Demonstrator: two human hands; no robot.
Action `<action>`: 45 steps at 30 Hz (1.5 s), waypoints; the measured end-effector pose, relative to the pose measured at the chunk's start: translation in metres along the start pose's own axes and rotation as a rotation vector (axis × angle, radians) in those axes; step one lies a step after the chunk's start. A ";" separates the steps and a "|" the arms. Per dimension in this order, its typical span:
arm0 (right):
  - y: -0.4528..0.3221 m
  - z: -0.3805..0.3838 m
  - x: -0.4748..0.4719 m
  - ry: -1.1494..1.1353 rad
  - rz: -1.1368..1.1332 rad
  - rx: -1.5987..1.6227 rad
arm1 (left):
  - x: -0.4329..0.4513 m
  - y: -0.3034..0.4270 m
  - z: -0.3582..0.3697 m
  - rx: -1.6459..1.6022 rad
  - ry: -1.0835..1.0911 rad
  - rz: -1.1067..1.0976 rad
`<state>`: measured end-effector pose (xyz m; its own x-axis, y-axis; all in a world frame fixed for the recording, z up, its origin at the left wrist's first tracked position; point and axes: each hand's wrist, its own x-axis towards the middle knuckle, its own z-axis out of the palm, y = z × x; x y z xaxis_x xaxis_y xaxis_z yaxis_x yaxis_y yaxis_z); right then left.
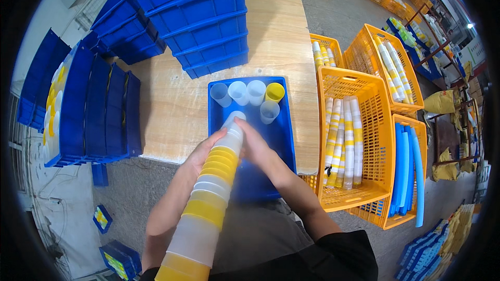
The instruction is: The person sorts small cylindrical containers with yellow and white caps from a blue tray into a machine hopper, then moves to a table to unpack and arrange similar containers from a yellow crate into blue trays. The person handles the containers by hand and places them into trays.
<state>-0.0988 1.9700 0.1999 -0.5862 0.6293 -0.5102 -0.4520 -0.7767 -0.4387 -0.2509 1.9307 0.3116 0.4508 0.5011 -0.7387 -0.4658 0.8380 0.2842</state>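
A long stack of nested plastic cups point(205, 203), white, yellow and translucent, slants from low in the view up over a blue plastic tray point(290, 136). My left hand point(201, 152) grips the stack's left side near its far end. On the other side, my right hand point(254, 142) holds it, with the thumb on the cup at the tip. Inside the tray, a row of separate cups stands along the far wall: a translucent cup point(221, 95), two white cups point(238, 93) and a yellow cup point(275, 92). Another translucent cup point(269, 112) stands just nearer than the yellow one.
The wooden table point(279, 43) carries tall stacks of blue bins point(203, 23); more bins point(95, 105) stand at the left, one holding cups. Beyond the table's right edge are orange crates point(351, 76) with cup stacks, and one crate point(418, 125) with blue tubes.
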 end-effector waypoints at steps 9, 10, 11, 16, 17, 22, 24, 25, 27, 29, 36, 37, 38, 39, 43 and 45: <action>-0.016 -0.001 0.001 -0.052 -0.053 0.231 | -0.014 0.000 0.005 -0.077 0.031 0.062; -0.011 0.001 -0.001 -0.108 -0.016 0.121 | -0.017 -0.003 0.005 -0.075 0.012 0.093; -0.006 0.004 -0.002 -0.137 0.056 0.029 | -0.019 -0.005 0.005 -0.072 0.045 0.098; 0.005 0.013 0.008 0.013 -0.099 0.220 | -0.026 -0.012 -0.003 -0.214 0.022 0.047; 0.006 0.013 0.008 -0.052 -0.064 0.227 | -0.025 -0.014 -0.005 -0.244 -0.036 0.047; 0.018 0.012 0.003 -0.061 -0.039 0.077 | -0.027 -0.023 -0.017 -0.220 -0.017 -0.058; 0.021 0.011 0.008 0.033 -0.080 0.098 | -0.032 -0.024 -0.019 -0.233 0.019 -0.038; 0.022 0.010 0.013 -0.056 -0.029 0.165 | -0.034 -0.023 -0.020 -0.245 0.027 0.025; 0.025 0.006 0.024 -0.237 -0.028 0.236 | -0.036 -0.022 -0.019 -0.228 0.025 0.090; 0.031 -0.003 0.027 -0.154 0.023 0.247 | -0.035 -0.018 -0.018 -0.173 0.002 0.097; 0.011 -0.034 -0.027 -0.010 -0.184 0.359 | -0.024 -0.025 -0.005 0.036 0.030 -0.096; 0.011 -0.031 -0.041 0.072 -0.150 0.449 | -0.022 -0.027 -0.005 -0.041 0.006 -0.082; 0.014 -0.026 -0.053 0.200 -0.173 0.513 | -0.020 -0.029 -0.005 -0.106 -0.080 -0.032; 0.018 -0.019 -0.060 0.006 -0.038 0.483 | -0.019 -0.031 -0.005 -0.021 -0.018 -0.078; 0.031 -0.005 -0.054 -0.047 -0.070 0.238 | -0.014 -0.033 -0.010 0.203 0.041 -0.148; 0.029 -0.012 -0.038 0.023 -0.101 0.196 | -0.015 -0.033 -0.012 0.246 0.088 -0.183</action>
<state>-0.0820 1.9237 0.1974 -0.5164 0.7031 -0.4888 -0.6314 -0.6982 -0.3373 -0.2515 1.8928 0.3053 0.4376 0.3259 -0.8380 -0.1799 0.9449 0.2735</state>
